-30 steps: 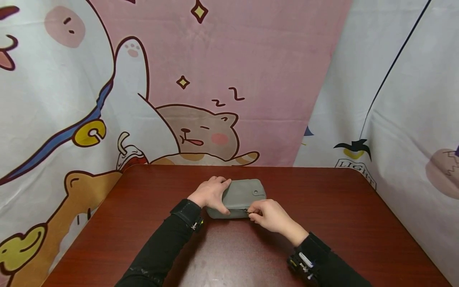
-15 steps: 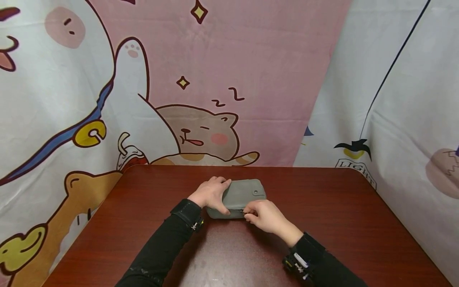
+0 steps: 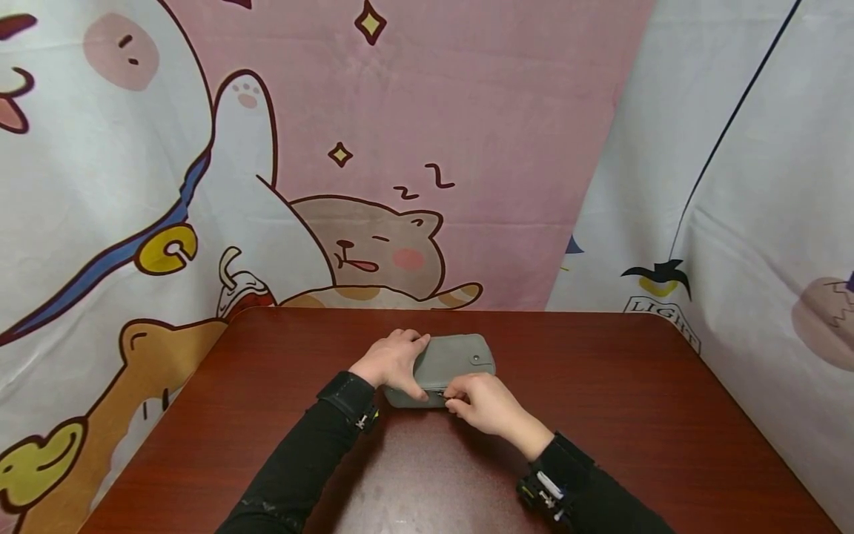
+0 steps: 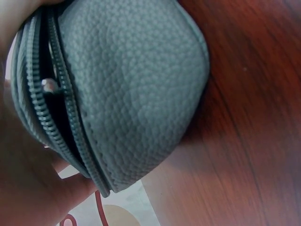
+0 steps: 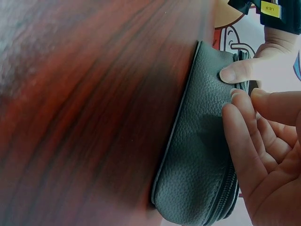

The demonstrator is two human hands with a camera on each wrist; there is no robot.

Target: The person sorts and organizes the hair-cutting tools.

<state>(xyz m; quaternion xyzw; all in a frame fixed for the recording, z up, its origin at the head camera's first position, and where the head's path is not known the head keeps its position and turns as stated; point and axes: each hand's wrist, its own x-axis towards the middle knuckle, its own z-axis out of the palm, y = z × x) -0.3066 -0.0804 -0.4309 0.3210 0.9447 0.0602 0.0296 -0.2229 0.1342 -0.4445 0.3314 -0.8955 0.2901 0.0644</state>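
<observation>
A grey-green pebbled zip pouch (image 3: 450, 360) lies on the table, with a snap tab (image 3: 477, 359) at its right. My left hand (image 3: 395, 363) holds its left end, thumb over the front and fingers on top. At the front edge my right hand (image 3: 487, 404) pinches the zipper pull, mostly hidden by the fingertips. In the left wrist view the zipper teeth (image 4: 40, 110) stand apart at the left end, and a small shiny round tip (image 4: 49, 85) shows in the gap. Toward the right end, the zipper (image 5: 223, 195) has its teeth together in the right wrist view.
The reddish-brown wooden table (image 3: 600, 393) extends around the pouch. Behind it hangs a cartoon-printed cloth (image 3: 507, 148). Both forearms have dark sleeves, with a small device (image 3: 547, 493) strapped at the right wrist.
My right hand has slid left along the pouch's front edge with the zipper pull, closer to the left thumb. The left hand and the pouch have stayed in place.
</observation>
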